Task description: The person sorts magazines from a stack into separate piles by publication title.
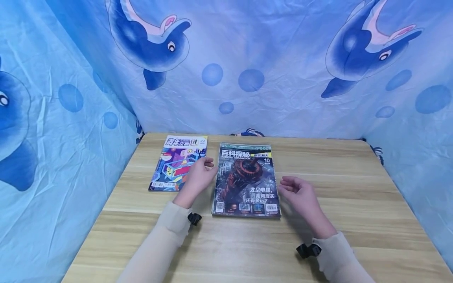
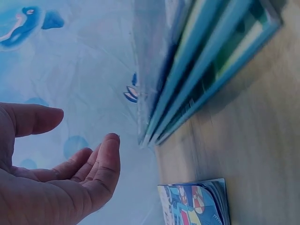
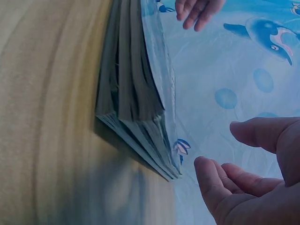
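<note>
A stack of magazines [image 1: 245, 182] lies on the wooden table, a dark space-themed cover on top. Its spines [image 2: 213, 51] face the left wrist camera, and its page edges [image 3: 131, 70] show in the right wrist view. Near the stack's left edge is my left hand [image 1: 199, 177], fingers relaxed and slightly bent, thumb apart, holding nothing. It overlaps a colourful magazine [image 1: 170, 161] in the head view and hides part of that cover. My right hand [image 1: 301, 196] hovers just off the stack's right edge, its fingers loosely bent and thumb apart, gripping nothing.
The wooden table [image 1: 354, 204] reaches back to a blue curtain [image 1: 276, 106] printed with dolphins and bubbles, which also hangs along both sides. Black wrist cameras are strapped at the cuffs of both light sleeves [image 1: 159, 239].
</note>
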Action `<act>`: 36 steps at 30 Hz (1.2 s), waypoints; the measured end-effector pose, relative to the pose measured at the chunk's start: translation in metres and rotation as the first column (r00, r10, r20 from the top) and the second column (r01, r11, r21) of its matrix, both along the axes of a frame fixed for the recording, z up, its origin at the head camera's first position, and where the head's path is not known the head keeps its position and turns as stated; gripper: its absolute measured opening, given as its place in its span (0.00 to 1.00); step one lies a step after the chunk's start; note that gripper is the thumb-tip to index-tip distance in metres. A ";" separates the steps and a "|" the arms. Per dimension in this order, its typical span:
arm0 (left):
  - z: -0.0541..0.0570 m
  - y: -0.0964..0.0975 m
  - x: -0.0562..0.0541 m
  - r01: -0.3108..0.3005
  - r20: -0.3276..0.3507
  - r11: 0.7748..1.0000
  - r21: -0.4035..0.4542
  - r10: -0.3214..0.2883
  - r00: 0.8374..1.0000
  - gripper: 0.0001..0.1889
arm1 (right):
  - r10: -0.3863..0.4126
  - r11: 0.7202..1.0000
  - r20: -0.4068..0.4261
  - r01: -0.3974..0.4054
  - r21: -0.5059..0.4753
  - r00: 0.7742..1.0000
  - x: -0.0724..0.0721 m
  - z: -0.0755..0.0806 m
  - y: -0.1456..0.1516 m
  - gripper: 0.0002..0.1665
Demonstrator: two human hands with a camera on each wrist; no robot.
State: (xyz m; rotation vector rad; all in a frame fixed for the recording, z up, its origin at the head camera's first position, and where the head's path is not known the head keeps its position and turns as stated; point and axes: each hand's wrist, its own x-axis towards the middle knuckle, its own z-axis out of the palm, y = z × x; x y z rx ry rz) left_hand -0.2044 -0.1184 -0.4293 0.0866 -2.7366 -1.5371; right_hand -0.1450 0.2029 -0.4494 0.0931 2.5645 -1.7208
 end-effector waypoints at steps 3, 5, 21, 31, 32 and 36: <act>-0.002 0.003 -0.010 -0.002 0.009 1.000 -0.018 0.002 1.000 0.22 | 0.008 1.000 0.016 -0.008 0.009 1.000 0.001 -0.002 -0.001 0.30; -0.003 0.004 -0.018 -0.004 0.022 0.999 -0.034 0.005 1.000 0.21 | 0.012 1.000 0.025 -0.012 0.007 1.000 0.003 -0.003 -0.002 0.31; -0.019 0.009 -0.064 0.007 0.094 0.999 -0.034 -0.004 0.996 0.23 | 0.003 1.000 0.021 -0.003 0.006 1.000 0.010 -0.014 -0.009 0.30; -0.020 0.014 -0.079 0.011 0.152 0.998 -0.059 -0.002 0.988 0.25 | -0.013 0.999 -0.011 0.013 0.039 1.000 0.008 -0.021 -0.013 0.27; -0.020 0.014 -0.080 0.006 0.160 0.998 -0.062 0.004 0.987 0.25 | -0.013 0.999 -0.013 0.014 0.041 1.000 0.009 -0.021 -0.013 0.27; -0.020 0.015 -0.083 -0.005 0.196 0.998 -0.060 0.016 0.980 0.25 | -0.018 0.999 -0.014 0.018 0.045 1.000 0.009 -0.020 -0.013 0.27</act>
